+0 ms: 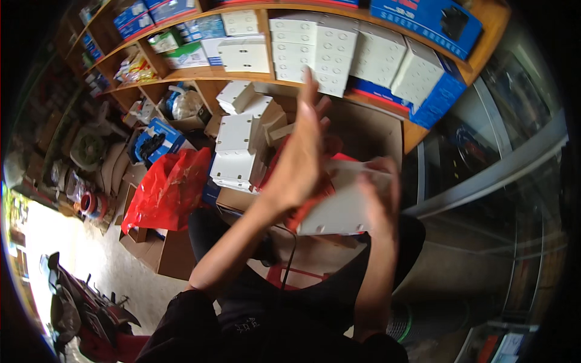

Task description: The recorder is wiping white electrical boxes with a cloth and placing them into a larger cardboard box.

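Observation:
My right hand (380, 196) grips a white rectangular junction box (339, 202) at its right end, holding it tilted above my lap. Raised beside the box's left edge, my left hand (302, 154) is blurred, with its fingers stretched out and nothing in them. Red plastic (305, 209) shows between the left wrist and the box. More white boxes (235, 136) of a similar kind are stacked just left of my left hand, some on top of a cardboard carton. Part of that stack is hidden behind my left forearm.
A red plastic bag (169, 190) lies on cardboard to the left, near a blue box (163, 138). Wooden shelves (212, 77) with white boxes (336, 51) run across the back. A glass cabinet's metal frame (484, 181) stands at right, and a motorbike (91, 320) at lower left.

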### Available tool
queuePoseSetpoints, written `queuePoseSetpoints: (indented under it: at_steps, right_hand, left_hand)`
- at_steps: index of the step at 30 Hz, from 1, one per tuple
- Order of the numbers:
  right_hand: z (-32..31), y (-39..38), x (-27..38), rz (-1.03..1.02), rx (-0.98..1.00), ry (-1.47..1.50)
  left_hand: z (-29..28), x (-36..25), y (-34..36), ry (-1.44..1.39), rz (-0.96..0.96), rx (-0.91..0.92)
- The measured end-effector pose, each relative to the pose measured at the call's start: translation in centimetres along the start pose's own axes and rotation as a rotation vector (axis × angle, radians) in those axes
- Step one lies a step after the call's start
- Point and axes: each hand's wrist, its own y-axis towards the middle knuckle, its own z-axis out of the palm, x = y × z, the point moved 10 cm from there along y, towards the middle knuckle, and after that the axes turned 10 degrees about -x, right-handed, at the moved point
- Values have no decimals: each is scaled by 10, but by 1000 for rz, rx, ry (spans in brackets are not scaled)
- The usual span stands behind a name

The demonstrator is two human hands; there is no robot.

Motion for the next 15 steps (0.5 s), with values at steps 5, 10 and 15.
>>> queuePoseSetpoints:
  at_steps: [5,10,15]
  right_hand:
    - [7,2,2,17,-154,284]
    - [21,-5,-2,58,-33,234]
    - [35,-10,9,45,204,186]
  left_hand:
    - [-1,-7,-31,145,252,46]
    - [-30,24,-1,278,65,-27]
    - [-21,0,7,375,-17,214]
